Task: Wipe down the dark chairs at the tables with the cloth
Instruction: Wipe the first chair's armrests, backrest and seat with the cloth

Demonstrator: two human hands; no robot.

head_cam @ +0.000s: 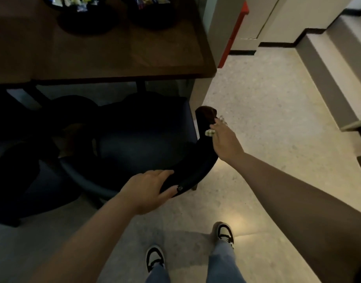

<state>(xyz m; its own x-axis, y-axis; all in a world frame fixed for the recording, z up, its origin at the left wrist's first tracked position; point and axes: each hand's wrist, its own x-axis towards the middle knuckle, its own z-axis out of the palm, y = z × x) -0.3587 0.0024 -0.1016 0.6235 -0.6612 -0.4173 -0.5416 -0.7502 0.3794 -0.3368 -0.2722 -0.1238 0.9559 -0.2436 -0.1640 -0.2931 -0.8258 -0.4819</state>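
Both bare arms reach forward — the left hand (149,188) curls its fingers (thumb underneath) in a grip, the right hand (224,139) pinches, farther out.

two dark bowls (85,15) of sweets on a wooden table (114,56).

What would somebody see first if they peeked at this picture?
Probably the two bare arms reaching in from the bottom: the left hand grips the curved back of a dark chair in the middle, and the right hand presses a small pale cloth against the chair's right arm. Next, the brown table at the top left, with dark bowls of wrapped sweets.
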